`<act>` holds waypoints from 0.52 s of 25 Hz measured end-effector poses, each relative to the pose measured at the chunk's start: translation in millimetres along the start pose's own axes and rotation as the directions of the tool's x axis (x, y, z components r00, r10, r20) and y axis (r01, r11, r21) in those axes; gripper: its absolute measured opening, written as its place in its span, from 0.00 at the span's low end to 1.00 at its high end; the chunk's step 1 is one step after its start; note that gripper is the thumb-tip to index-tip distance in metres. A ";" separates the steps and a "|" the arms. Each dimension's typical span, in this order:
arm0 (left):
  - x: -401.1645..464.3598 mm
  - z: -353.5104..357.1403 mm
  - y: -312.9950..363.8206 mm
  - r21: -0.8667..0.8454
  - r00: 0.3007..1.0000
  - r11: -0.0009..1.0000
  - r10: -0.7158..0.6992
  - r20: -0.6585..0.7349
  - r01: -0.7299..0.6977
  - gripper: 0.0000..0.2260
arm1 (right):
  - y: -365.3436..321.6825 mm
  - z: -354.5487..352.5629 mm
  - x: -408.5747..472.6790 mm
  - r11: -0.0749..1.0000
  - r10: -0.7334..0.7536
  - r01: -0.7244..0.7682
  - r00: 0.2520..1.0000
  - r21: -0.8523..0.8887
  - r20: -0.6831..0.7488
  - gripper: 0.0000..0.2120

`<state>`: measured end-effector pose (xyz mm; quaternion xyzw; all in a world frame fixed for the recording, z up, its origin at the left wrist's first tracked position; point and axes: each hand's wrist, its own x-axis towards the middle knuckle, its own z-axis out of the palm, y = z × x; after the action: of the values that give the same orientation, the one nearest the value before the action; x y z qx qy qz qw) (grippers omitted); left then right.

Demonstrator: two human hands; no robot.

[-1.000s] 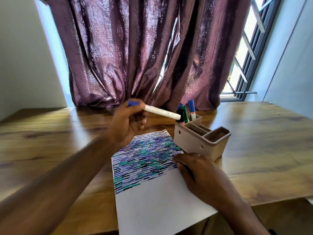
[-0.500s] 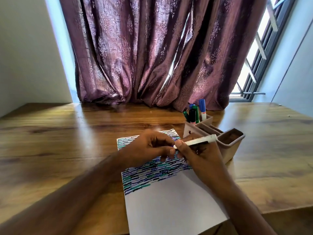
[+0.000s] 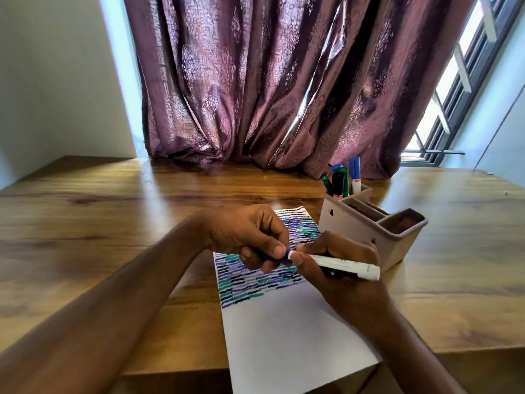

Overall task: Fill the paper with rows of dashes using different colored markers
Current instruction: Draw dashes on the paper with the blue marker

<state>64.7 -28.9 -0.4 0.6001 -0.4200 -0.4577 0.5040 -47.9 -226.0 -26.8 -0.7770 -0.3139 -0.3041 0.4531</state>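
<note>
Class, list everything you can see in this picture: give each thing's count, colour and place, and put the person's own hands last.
paper: one, white, on the table in front of the person, far half filled with rows of dashes.
dashes: many, blue, teal and black, on the far half of the paper.
marker: one, white barrel, held over the paper.
cap: one, blue, at the marker's left end.
organiser: one, beige, on the table right of the paper.
markers in organiser: several, blue, green and black caps, far compartment.
table: one, brown wood.
curtain: one, purple, behind the table.
window: one, dark frame, far right.
left hand: pinches the cap.
right hand: grips the marker.
</note>
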 end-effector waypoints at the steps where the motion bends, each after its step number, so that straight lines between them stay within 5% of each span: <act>1: -2.2 -0.1 0.9 -0.010 1.000 1.000 -0.022 0.017 0.022 0.08 | -0.6 1.5 -1.0 1.000 -0.008 0.008 1.000 0.005 0.006 0.06; 13: -20.0 -1.1 2.9 0.004 0.992 0.995 -0.103 0.069 0.103 0.07 | -9.3 9.9 1.2 1.000 0.001 -0.003 0.995 0.024 0.099 0.09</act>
<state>61.1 -9.8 5.1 0.6048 -0.4058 -0.5035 0.4648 -52.3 -213.3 -25.1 -0.7860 -0.3388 -0.2609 0.4464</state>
